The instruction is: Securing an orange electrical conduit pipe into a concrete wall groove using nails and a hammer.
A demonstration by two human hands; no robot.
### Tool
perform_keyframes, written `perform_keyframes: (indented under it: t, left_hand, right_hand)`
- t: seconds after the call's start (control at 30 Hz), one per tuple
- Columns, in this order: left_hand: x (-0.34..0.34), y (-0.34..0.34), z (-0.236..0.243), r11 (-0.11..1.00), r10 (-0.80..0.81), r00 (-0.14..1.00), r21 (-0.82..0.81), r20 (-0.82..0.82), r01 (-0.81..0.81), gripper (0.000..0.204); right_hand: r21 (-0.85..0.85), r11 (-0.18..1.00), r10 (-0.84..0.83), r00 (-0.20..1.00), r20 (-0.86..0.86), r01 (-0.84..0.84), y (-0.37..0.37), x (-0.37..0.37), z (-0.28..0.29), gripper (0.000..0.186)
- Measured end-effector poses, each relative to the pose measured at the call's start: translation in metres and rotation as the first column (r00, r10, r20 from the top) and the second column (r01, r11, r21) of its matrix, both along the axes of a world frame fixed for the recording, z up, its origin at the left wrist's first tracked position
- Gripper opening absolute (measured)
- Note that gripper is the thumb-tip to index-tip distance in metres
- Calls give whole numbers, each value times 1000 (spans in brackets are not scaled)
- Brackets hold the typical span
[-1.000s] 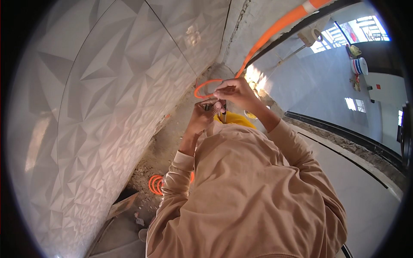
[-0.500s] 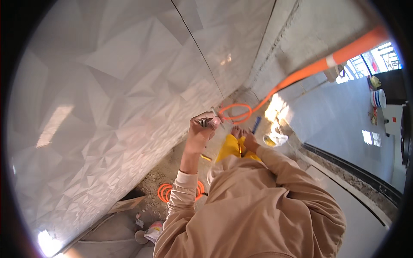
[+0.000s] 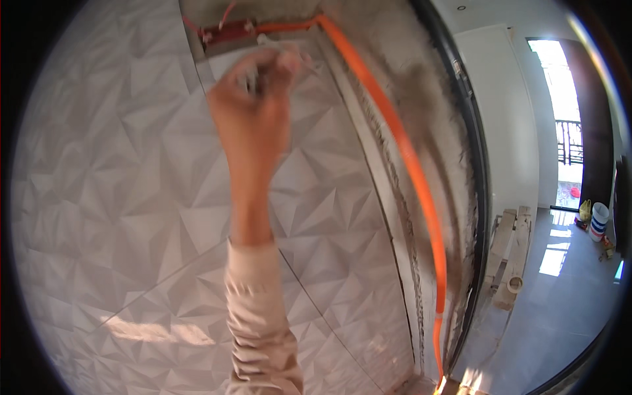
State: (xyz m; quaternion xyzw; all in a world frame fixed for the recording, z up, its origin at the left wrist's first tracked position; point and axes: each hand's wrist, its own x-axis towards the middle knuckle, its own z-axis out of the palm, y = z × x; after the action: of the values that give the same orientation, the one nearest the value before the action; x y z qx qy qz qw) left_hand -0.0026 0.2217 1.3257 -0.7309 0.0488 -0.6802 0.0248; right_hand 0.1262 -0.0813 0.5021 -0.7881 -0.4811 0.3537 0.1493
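One arm shows in the head view, and which of the two it is cannot be told. It wears a long beige fabric sleeve point(image 3: 260, 329), soft and loose, bunched into many crosswise folds along the forearm. The sleeve ends in a narrow ribbed cuff point(image 3: 249, 253) below the bare hand point(image 3: 253, 105), which is motion-blurred; no ring, watch or glove can be made out.

An orange conduit point(image 3: 408, 158) runs beside pale grey wall tiles point(image 3: 118, 197) patterned with faceted triangles; the sleeve point(image 3: 260, 322) is beige.
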Motion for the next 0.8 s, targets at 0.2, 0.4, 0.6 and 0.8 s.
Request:
perform_keyframes:
  t: [0.2, 0.4, 0.6, 0.8]
  left_hand:
    - [53, 73, 161, 869, 446, 891, 193, 90, -455, 26]
    - [89, 124, 186, 765, 582, 800, 238, 143, -599, 25]
    - [109, 157, 210, 791, 610, 792, -77, 18, -608, 27]
    - [131, 166, 217, 715, 692, 719, -77, -63, -695, 30]
  right_hand:
    - [165, 895, -416, 909, -28, 414, -32, 51, -37, 31]
    - [411, 608, -688, 709, -153, 679, -52, 80, 29, 30]
    - [690, 291, -778, 584, -233, 663, -40, 122, 190, 20]
    - [702, 157, -681, 591, -433, 695, -23, 133, 329, 18]
